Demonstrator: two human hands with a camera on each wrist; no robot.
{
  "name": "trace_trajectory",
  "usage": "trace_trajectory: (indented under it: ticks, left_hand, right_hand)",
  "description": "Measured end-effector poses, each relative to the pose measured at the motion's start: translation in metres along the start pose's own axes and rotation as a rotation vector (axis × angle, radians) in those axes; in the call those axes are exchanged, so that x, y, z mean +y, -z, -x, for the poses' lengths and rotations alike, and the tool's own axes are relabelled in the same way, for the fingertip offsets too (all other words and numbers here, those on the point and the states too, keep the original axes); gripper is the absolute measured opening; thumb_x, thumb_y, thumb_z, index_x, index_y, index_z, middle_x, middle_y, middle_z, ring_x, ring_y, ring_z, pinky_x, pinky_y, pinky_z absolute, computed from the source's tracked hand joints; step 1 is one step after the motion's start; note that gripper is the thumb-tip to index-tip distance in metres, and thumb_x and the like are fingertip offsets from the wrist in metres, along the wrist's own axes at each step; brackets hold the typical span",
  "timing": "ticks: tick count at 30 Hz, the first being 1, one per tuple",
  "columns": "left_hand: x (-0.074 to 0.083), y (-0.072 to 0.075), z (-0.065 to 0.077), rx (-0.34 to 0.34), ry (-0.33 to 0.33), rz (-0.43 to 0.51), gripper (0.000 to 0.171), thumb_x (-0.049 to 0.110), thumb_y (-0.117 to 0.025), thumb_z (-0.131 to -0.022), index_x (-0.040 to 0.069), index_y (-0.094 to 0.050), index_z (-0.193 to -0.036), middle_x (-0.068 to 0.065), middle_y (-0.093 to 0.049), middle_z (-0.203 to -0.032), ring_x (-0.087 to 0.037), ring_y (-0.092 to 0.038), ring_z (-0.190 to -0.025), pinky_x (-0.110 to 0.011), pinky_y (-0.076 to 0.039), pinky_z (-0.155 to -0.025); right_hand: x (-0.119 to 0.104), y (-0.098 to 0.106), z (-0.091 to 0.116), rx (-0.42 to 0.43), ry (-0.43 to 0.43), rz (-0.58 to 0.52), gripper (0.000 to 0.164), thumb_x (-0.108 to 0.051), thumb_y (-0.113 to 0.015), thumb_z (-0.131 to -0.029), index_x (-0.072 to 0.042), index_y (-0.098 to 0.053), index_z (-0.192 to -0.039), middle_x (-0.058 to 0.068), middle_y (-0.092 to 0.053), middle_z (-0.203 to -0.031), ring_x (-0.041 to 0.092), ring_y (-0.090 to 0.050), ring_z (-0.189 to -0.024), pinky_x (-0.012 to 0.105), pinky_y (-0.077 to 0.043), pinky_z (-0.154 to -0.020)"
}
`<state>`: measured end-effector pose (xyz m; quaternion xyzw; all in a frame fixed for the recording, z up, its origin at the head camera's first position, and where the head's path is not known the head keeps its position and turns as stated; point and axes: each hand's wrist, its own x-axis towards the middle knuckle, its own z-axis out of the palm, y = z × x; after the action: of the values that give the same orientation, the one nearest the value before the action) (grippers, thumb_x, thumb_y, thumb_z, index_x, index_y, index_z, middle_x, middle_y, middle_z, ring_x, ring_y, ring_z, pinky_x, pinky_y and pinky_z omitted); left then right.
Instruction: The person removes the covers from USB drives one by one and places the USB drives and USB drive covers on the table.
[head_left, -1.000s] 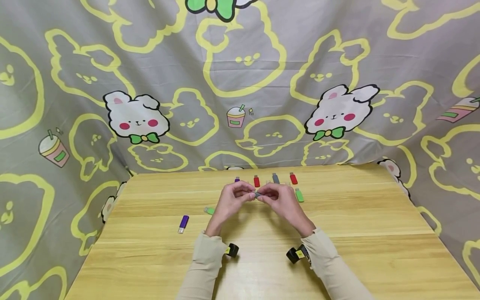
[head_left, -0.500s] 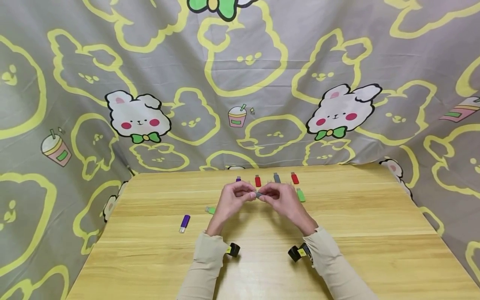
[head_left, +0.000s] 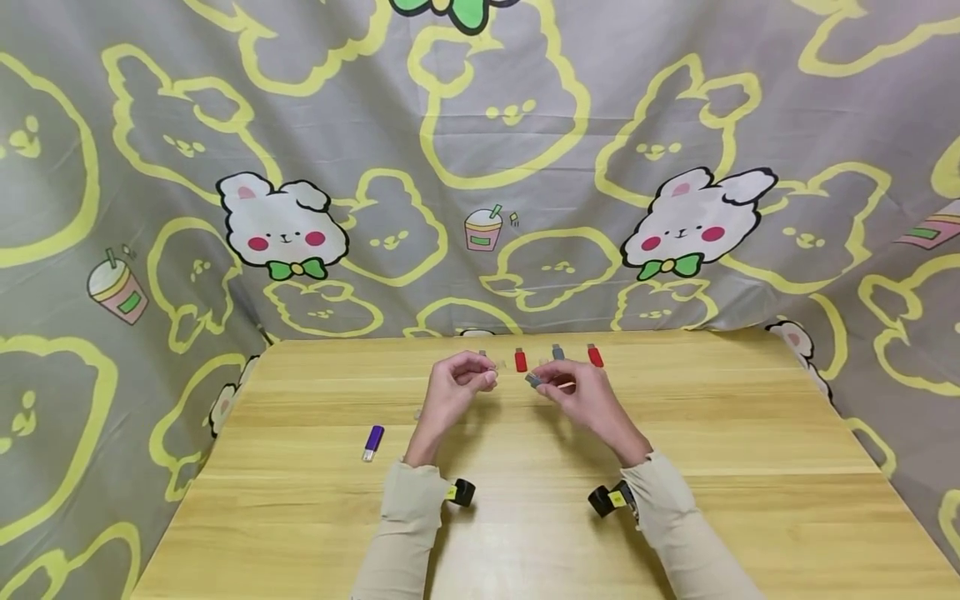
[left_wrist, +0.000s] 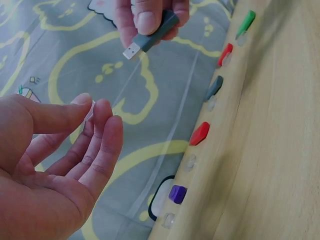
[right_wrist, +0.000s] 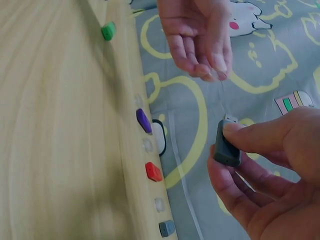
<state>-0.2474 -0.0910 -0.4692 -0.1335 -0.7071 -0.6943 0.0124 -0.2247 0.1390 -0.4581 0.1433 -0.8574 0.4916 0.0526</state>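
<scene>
My right hand (head_left: 588,396) pinches a dark grey USB flash drive (right_wrist: 226,146) between thumb and fingers. Its bare metal plug (left_wrist: 131,50) points toward the left hand. A short gap to the left, my left hand (head_left: 452,390) holds a small clear cap (left_wrist: 91,111) at its fingertips, mostly hidden by the thumb and fingers. Both hands are raised above the wooden table (head_left: 525,517), apart from each other.
Along the table's back lie a red drive (head_left: 521,360), a grey drive (head_left: 558,352), another red drive (head_left: 595,355) and a purple drive (left_wrist: 177,194). Clear caps (left_wrist: 190,162) lie among them. A second purple drive (head_left: 375,437) lies at left. A patterned curtain (head_left: 420,275) stands behind.
The hands were together at the grey flash drive and have drawn apart. The clear cap is off the plug, in the left hand; the drive stays in the right.
</scene>
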Motion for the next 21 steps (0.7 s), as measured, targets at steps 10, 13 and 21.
trace_trajectory:
  ticks: [10, 13, 21]
  left_hand:
    - [0.001, -0.001, -0.001, 0.006, 0.031, -0.024, 0.009, -0.013, -0.071, -0.09, -0.011, -0.071, -0.099, -0.026, -0.071, -0.093, -0.036, -0.073, -0.081, -0.034, -0.063, -0.074]
    - [0.001, -0.001, 0.0, 0.007, 0.044, -0.028, 0.009, -0.012, -0.071, -0.09, -0.011, -0.071, -0.099, -0.025, -0.071, -0.092, -0.032, -0.073, -0.08, -0.033, -0.063, -0.074]
    - [0.0, -0.002, 0.002, 0.005, 0.073, -0.026, 0.009, -0.011, -0.072, -0.09, -0.01, -0.072, -0.099, -0.023, -0.072, -0.091, -0.028, -0.073, -0.079, -0.031, -0.062, -0.073]
  right_hand:
    - [0.02, 0.025, -0.007, 0.163, -0.113, 0.06, 0.016, -0.002, -0.08, -0.088, 0.003, -0.076, -0.103, 0.015, -0.076, -0.093, 0.027, -0.072, -0.083, 0.02, -0.055, -0.069]
    - [0.029, 0.027, -0.009, 0.198, -0.152, 0.07, 0.017, -0.004, -0.081, -0.088, 0.004, -0.076, -0.102, 0.016, -0.075, -0.094, 0.028, -0.072, -0.084, 0.02, -0.055, -0.07]
    - [0.043, 0.017, -0.01, 0.188, -0.247, 0.174, 0.012, -0.008, -0.083, -0.087, 0.001, -0.077, -0.091, 0.013, -0.075, -0.085, 0.028, -0.072, -0.079, 0.03, -0.056, -0.064]
